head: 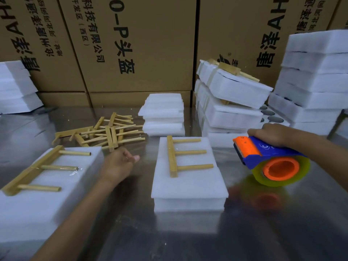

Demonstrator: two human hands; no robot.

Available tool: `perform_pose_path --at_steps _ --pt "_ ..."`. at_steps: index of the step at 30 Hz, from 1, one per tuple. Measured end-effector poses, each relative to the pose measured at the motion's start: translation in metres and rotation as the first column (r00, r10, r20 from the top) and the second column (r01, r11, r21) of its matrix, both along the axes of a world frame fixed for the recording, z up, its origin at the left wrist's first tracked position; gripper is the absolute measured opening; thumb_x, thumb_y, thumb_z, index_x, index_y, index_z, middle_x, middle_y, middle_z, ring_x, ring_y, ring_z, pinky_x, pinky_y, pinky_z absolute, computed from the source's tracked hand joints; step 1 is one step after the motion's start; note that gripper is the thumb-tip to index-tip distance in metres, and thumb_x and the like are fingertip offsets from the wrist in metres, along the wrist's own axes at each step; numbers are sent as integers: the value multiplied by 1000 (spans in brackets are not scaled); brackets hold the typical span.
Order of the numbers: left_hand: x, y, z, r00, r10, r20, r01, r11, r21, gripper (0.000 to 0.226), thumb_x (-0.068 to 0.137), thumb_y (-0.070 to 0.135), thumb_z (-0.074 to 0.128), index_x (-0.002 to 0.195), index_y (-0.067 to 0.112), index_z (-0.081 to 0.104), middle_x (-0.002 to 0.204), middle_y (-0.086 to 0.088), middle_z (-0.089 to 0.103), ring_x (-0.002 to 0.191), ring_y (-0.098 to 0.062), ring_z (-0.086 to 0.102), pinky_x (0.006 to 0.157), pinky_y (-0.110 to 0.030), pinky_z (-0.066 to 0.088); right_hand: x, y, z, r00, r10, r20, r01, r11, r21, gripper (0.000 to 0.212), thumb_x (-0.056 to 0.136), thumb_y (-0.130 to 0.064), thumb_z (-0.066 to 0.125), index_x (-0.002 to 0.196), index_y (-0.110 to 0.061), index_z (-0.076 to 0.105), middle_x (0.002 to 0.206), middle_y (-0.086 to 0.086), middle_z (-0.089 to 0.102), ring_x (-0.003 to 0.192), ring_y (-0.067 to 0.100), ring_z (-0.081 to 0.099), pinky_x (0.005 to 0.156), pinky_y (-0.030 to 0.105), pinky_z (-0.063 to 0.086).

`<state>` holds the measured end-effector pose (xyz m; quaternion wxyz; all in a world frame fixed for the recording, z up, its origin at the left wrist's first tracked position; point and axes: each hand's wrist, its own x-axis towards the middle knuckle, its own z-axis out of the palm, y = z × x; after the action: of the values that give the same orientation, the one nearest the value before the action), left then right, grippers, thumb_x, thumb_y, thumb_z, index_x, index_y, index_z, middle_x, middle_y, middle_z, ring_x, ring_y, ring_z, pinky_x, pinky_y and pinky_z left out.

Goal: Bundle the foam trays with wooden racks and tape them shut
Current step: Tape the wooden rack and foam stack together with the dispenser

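Foam stack (189, 178) lies between empty left hand (120, 162) and dispenser-gripping right hand (267, 133).

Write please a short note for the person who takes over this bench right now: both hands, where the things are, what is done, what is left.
Right hand grips the blue-and-orange tape dispenser, just above the steel table.
Left hand is open, holding nothing.
Centre: white foam tray stack with a wooden three-peg rack on top, no tape visible.
Left: foam bundle, its rack apparently taped.
Done: taped bundles piled at the back right.
Left: tape the centre stack; loose racks and spare foam wait.
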<state>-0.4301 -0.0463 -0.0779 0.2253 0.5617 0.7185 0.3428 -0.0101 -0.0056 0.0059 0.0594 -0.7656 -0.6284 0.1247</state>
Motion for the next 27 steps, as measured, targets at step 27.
perform_pose_path --at_steps 27 --pt "38 -37 0 846 33 -533 121 960 252 35 99 32 43 133 24 42 125 -4 49 112 -20 50 74 -32 46 -11 5 -8 987 -10 160 8 1000 13 45 92 -67 35 78 -27 50 81 -3 54 77 14 54 77 34 38"
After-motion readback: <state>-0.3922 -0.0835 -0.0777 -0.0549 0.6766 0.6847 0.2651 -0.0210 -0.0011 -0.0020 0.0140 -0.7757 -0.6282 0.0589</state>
